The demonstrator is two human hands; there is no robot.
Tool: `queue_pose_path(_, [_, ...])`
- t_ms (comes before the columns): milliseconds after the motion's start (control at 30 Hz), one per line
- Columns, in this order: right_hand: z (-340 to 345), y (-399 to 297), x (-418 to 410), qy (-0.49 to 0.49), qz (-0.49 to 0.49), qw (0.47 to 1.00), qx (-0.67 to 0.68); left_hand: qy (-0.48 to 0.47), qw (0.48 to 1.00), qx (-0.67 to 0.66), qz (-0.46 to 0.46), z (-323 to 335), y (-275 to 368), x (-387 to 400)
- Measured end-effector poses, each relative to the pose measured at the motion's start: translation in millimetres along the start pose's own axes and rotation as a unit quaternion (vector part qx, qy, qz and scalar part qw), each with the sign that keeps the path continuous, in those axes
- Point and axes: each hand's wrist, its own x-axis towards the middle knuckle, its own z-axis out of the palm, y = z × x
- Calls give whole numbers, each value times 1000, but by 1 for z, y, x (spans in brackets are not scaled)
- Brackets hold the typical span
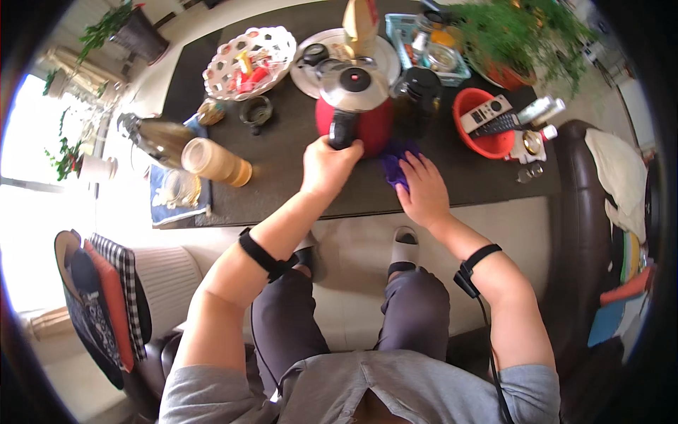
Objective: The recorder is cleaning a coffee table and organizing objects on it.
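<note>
A red kettle with a steel top and a black lid knob stands at the middle of the dark table. My left hand is wrapped around its black handle. Just to the right, my right hand presses a crumpled purple cloth against the tabletop, fingers over it and part of the cloth hidden beneath them. A dark lidded jug is right behind the cloth, close to the kettle's right side.
Left of the kettle are a tilted-looking plastic cup, a small dark bowl and a white openwork basket of wrapped sweets. Behind it lies a round white tray. A red bowl with remote controls, a blue basket and a potted plant occupy the right.
</note>
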Motion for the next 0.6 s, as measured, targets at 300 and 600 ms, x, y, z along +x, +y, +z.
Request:
queue_pose_path(300, [1,-27,-12,-59,-56,996,20,-127,976,167,50,-32,6,1])
queue_pose_path(600, [20,-113,3,-213,-140,964,74,-58,948,286,-127,-204,-78,-25])
